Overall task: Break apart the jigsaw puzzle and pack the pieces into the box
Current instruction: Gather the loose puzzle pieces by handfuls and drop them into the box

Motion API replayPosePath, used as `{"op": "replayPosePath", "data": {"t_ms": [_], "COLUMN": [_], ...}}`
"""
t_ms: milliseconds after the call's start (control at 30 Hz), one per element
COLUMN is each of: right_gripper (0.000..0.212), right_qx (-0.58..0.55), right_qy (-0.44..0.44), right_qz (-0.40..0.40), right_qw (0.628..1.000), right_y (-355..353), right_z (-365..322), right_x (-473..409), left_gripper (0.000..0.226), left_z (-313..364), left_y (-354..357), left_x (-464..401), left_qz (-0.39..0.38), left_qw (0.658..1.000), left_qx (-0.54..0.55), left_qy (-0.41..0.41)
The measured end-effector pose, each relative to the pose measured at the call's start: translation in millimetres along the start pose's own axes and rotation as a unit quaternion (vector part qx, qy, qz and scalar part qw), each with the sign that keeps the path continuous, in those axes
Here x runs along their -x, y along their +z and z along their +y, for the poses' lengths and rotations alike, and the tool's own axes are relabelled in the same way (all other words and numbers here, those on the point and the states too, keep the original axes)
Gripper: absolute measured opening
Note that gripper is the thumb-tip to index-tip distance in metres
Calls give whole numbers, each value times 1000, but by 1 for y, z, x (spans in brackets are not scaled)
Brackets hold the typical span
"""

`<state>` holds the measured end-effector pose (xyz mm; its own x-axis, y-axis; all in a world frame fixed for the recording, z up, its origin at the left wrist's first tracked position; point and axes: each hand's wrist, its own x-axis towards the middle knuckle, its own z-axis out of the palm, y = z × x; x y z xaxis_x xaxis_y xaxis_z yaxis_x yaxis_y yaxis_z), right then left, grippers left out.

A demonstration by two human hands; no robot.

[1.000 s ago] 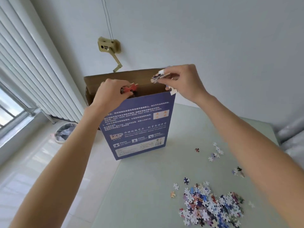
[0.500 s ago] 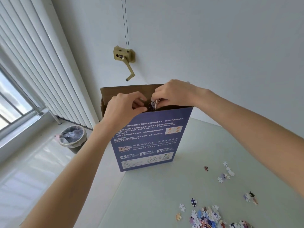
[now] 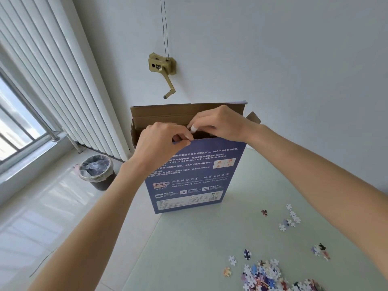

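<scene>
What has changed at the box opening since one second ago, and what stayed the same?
Both hands came down together to the box opening. The left hand no longer shows its red piece; the right hand still pinches something pale. The box stays upright, and the loose pieces stay on the table.

The blue box point(image 3: 195, 177) stands upright, top open, loose jigsaw pieces point(image 3: 270, 274) scattered nearby.

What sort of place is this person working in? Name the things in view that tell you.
Probably a room in a home: a white radiator beside a window, a lined waste bin on a tiled floor, and a table with loose puzzle pieces.
</scene>
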<state>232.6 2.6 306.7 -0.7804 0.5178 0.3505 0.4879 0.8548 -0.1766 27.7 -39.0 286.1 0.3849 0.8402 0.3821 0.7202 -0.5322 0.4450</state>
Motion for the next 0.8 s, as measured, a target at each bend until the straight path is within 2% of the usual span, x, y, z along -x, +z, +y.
{"op": "replayPosePath", "data": {"t_ms": [133, 333, 433, 533, 633, 700, 800], "right_gripper": [16, 47, 52, 38, 28, 25, 20], "right_qx": [-25, -91, -51, 59, 101, 114, 121], "right_qy": [19, 95, 109, 84, 86, 112, 174], "right_qz": [2, -32, -60, 4, 79, 125, 180], "right_qw": [1000, 991, 991, 995, 988, 979, 961], "right_y": [1, -6, -8, -5, -3, -1, 6], "right_z": [3, -2, -5, -11, -26, -37, -58], "right_x": [2, 13, 18, 22, 29, 37, 62], "left_gripper": [10, 12, 12, 12, 12, 12, 15], "left_z": [0, -3, -2, -1, 1, 3, 10], "left_y": [-1, -1, 0, 0, 1, 2, 7], "left_x": [1, 1, 1, 0, 1, 3, 12], "left_qz": [1, 8, 9, 12, 22, 54, 150], "left_qw": [1000, 1000, 1000, 1000, 999, 995, 975], "left_qx": [-5, -15, -17, -27, -41, -63, -107], "left_qy": [2, 4, 6, 10, 23, 50, 120]}}
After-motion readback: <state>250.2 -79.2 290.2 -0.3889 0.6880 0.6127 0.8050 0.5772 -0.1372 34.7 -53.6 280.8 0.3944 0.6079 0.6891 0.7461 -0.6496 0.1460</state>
